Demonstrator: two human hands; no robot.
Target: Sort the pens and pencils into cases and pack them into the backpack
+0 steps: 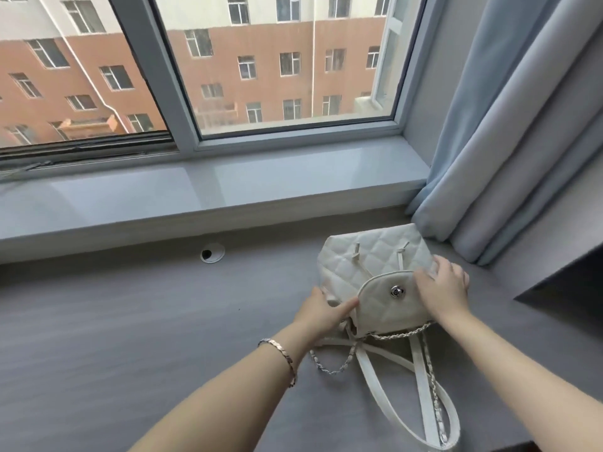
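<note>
Backpack [365, 256], small, white and quilted, lying flat on the desk [163, 337] just beside the curtain [505, 141], its flap [385, 308] turned toward us and the clasp [397, 291] at the flap's middle. We judge it light and soft: the padded skin will dent and fold under the fingers and give no firm wall to push against, so the mouth wants one hand to steady it while the other opens it. The smooth surface looks somewhat slippery. The metal clasp is the one stiff part and the natural place to work the flap. The straps [418, 363] and chain [330, 372] trail loose toward us and could snag or drag if we lift the body alone; for carrying we would take hold at the top, where the straps join.

The left hand [321, 309] grasps the backpack at the flap's left edge, thumb laid on the flap and fingers tucked behind the material. The right hand [443, 288] lies over the right side, fingers spread and bent across the edge; we cannot tell whether it clamps or merely rests. A bracelet [284, 357] circles the left wrist.

No pens, pencils or cases are in view. Beyond the backpack: a cable hole [212, 253] in the desk, the sill [195, 197], and the window [277, 60]
</note>
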